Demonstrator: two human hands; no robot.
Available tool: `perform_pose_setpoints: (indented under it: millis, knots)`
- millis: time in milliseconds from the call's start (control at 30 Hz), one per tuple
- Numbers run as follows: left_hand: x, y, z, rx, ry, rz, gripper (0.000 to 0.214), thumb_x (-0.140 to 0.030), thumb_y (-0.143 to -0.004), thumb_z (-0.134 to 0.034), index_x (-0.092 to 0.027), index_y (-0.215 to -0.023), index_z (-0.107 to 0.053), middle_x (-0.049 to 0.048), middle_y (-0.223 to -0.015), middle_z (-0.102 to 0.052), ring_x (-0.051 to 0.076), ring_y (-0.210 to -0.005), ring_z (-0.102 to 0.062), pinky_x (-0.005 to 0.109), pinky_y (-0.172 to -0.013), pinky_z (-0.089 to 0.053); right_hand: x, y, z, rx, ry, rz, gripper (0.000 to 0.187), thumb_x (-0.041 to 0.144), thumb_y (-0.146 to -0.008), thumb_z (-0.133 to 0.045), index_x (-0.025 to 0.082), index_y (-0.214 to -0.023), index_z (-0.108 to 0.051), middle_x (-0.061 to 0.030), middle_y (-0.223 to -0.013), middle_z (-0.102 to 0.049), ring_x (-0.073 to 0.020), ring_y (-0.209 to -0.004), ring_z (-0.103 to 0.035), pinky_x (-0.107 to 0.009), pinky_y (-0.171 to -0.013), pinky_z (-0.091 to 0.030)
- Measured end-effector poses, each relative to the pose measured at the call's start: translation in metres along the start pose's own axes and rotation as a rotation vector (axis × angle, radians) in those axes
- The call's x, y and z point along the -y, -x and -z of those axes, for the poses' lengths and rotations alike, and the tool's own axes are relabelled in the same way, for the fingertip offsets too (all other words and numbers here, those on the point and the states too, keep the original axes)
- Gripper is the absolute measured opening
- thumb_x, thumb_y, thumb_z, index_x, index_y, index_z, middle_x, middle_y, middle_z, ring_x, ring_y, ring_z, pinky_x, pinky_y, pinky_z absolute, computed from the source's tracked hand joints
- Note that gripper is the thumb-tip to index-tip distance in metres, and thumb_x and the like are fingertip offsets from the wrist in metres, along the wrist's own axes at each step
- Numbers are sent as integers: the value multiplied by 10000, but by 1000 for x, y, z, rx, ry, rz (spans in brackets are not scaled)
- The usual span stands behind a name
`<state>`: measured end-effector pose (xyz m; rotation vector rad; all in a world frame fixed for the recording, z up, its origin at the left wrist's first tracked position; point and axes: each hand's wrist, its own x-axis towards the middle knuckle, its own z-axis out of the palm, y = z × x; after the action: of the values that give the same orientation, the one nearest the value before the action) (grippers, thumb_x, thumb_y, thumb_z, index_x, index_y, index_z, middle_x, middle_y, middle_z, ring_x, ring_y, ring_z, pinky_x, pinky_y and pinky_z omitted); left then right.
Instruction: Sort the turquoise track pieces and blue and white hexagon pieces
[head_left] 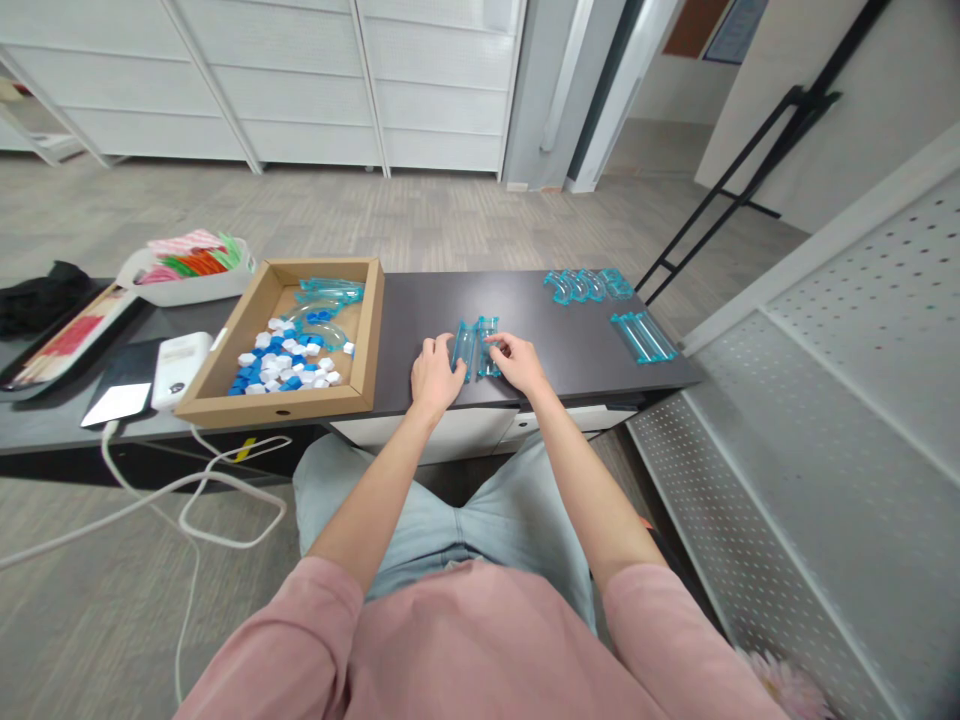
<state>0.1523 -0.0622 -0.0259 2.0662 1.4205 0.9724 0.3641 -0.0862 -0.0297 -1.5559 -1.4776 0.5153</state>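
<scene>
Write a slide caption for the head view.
Hands at translucent teal pieces on a dark tabletop, near an open box.

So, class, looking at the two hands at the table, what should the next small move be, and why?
Probably the right hand should nudge the blue piece beside it toward the left hand: a thin dark strip of table seems to separate it from the blue plastic there, while the straight pieces farther right lie close together.

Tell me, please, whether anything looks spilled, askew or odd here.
Only the white cable stands out, hanging in loose loops before the desk. Nothing looks spilled; the turquoise pieces being handled sit side by side.
</scene>
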Motion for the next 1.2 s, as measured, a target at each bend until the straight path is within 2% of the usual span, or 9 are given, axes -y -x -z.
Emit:
perform_pose_setpoints:
  millis: [200,433,600,767,867,967,1033,1133,1200]
  knots:
    - [-11,0,9,81,-140,-7,457,-193,-1012,-689,-263,-1464,-704,130,-1200,-724,353,-1137,-747,458,-1038,-568,3,1,0,13,55,-1,230,283,-897,-700,246,-1031,-882,26,-725,-709,-174,-653,-594,-331,-764,-518]
    - [-29,2,16,179,-389,87,489,-218,-1098,-519,-167,-1578,-594,176,-1292,-816,359,-1282,-753,451,-1092,-553,7,2,1,40,101,-27,289,236,-876,-678,209,-1062,-898,17,-758,-729,-160,-674,-604,-305,-784,-515]
    - [-30,2,16,169,-402,107,499,-232,-1096,-536,-137,-1585,-571,202,-1297,-825,366,-1283,-769,451,-1098,-550,8,3,1,77,120,-16,294,231,-887,-682,223,-1079,-905,18,-755,-732,-164,-679,-615,-303,-767,-511]
    - [-29,1,16,182,-341,80,450,-299,-1103,-576,-151,-1525,-627,166,-1284,-836,365,-1288,-758,451,-1109,-548,7,4,1,126,171,35,293,257,-948,-702,226,-1166,-895,-2,-824,-764,-175,-722,-637,-322,-813,-537]
    - [-28,0,16,172,-287,87,401,-373,-1126,-572,-167,-1457,-668,148,-1226,-844,361,-1261,-766,451,-1108,-550,7,4,1,110,215,84,276,316,-1005,-709,215,-1197,-880,-46,-949,-770,-200,-823,-668,-346,-880,-565]
    - [-26,-1,16,154,-200,120,403,-380,-1142,-547,-167,-1470,-647,131,-1150,-851,353,-1242,-780,444,-1106,-551,10,7,3,44,280,165,336,421,-1058,-720,211,-1288,-847,-113,-1190,-751,-255,-1059,-697,-398,-1011,-571]
    - [-24,-1,17,122,-118,157,405,-355,-1152,-511,-160,-1490,-617,130,-1146,-851,343,-1242,-788,438,-1105,-555,16,12,5,43,363,270,394,482,-1065,-750,236,-1363,-827,-138,-1339,-725,-295,-1218,-669,-451,-1119,-527]
    - [-20,-2,19,59,10,212,392,-323,-1153,-455,-165,-1486,-587,139,-1201,-843,331,-1248,-791,434,-1095,-568,26,21,5,201,493,426,392,508,-1052,-799,305,-1385,-832,-124,-1500,-705,-320,-1331,-635,-495,-1180,-463]
    - [-17,-2,19,43,66,229,387,-331,-1150,-439,-166,-1467,-585,147,-1219,-837,336,-1253,-788,444,-1095,-572,31,25,5,284,553,457,332,482,-1065,-795,315,-1347,-847,-113,-1570,-693,-319,-1370,-633,-495,-1176,-452]
